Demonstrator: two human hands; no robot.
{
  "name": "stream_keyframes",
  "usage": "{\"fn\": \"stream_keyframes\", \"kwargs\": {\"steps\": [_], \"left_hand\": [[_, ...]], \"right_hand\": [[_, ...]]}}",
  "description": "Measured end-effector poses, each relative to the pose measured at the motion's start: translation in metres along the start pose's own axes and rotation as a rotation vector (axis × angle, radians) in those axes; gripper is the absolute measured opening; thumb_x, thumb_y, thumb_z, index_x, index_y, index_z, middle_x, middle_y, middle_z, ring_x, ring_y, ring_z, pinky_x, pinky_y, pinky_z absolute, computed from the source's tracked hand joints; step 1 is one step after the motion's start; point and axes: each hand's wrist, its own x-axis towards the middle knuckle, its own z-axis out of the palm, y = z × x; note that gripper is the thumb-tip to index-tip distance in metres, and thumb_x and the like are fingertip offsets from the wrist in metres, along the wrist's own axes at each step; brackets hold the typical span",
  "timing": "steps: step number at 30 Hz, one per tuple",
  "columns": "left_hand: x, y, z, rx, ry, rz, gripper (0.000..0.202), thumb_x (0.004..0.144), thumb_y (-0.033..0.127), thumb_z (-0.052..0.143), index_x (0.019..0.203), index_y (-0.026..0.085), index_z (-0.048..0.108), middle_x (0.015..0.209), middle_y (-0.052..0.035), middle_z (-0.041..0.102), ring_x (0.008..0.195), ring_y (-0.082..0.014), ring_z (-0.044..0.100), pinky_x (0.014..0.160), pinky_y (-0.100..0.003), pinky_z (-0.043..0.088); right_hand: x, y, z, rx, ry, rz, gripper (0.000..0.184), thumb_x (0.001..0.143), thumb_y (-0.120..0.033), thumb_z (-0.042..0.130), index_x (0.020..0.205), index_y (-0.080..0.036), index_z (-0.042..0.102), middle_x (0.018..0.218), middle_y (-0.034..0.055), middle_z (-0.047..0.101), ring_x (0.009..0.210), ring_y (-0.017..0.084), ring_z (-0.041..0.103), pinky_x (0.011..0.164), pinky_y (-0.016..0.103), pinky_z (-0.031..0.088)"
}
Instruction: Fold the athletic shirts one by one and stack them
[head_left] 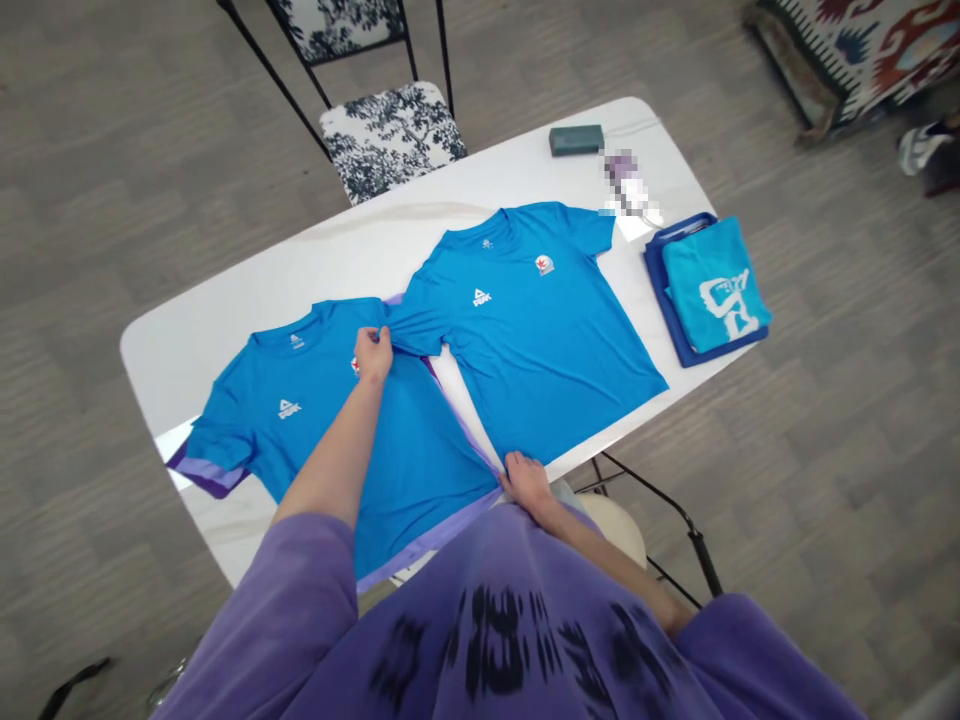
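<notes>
Two blue sport shirts lie flat on a white table [225, 300]. The nearer one, the left shirt [300, 420], has purple trim on its sleeves and hem. My left hand [373, 353] is closed in a pinch on that shirt's shoulder, by its right sleeve. My right hand [527, 478] is closed on the same shirt's lower side corner at the table's near edge. The right shirt [540, 330] lies spread out beside it, its sleeve touching my left hand's spot.
A folded turquoise shirt [716, 285] rests on a dark blue folded pile at the table's right end. A dark green case [576, 139] lies at the far edge. A patterned chair [390, 135] stands behind the table; a stool [622, 520] is beside me.
</notes>
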Motion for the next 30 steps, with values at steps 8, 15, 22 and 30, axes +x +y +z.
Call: {"fn": "stream_keyframes", "kwargs": {"steps": [8, 15, 22, 30], "left_hand": [[-0.004, 0.018, 0.014, -0.145, -0.142, -0.268, 0.042, 0.095, 0.047, 0.088, 0.103, 0.023, 0.053, 0.081, 0.0012, 0.064, 0.072, -0.0164, 0.07, 0.066, -0.027, 0.061], [-0.027, 0.036, 0.03, -0.179, -0.045, -0.219, 0.036, 0.104, 0.052, 0.072, 0.1, 0.025, 0.048, 0.072, 0.0103, 0.048, 0.064, -0.0086, 0.054, 0.066, -0.019, 0.058], [-0.018, 0.104, 0.047, -0.266, -0.041, -0.017, 0.034, 0.1, 0.05, 0.075, 0.1, 0.023, 0.053, 0.073, 0.0082, 0.054, 0.06, -0.0094, 0.056, 0.06, -0.019, 0.058], [0.002, 0.245, 0.181, -0.429, -0.327, 0.026, 0.047, 0.1, 0.053, 0.086, 0.114, 0.019, 0.057, 0.095, 0.0003, 0.067, 0.094, -0.0178, 0.082, 0.093, -0.038, 0.071]], "right_hand": [[-0.026, 0.01, -0.012, 0.056, 0.084, -0.02, 0.015, 0.094, -0.028, 0.073, 0.096, -0.03, 0.058, 0.103, 0.0082, 0.072, 0.104, 0.034, 0.07, 0.092, 0.044, 0.055], [-0.021, 0.031, -0.017, 0.155, 0.051, -0.083, 0.018, 0.093, -0.02, 0.065, 0.085, -0.028, 0.051, 0.104, 0.0079, 0.072, 0.107, 0.031, 0.069, 0.097, 0.043, 0.055], [-0.027, 0.087, -0.045, 0.38, -0.001, -0.104, 0.011, 0.088, -0.021, 0.06, 0.093, -0.031, 0.058, 0.096, 0.001, 0.074, 0.095, 0.026, 0.073, 0.09, 0.036, 0.058], [-0.038, 0.191, -0.072, 0.746, 0.192, -0.002, 0.023, 0.099, -0.04, 0.05, 0.119, -0.037, 0.061, 0.101, 0.0053, 0.074, 0.095, 0.032, 0.076, 0.095, 0.05, 0.065]]}}
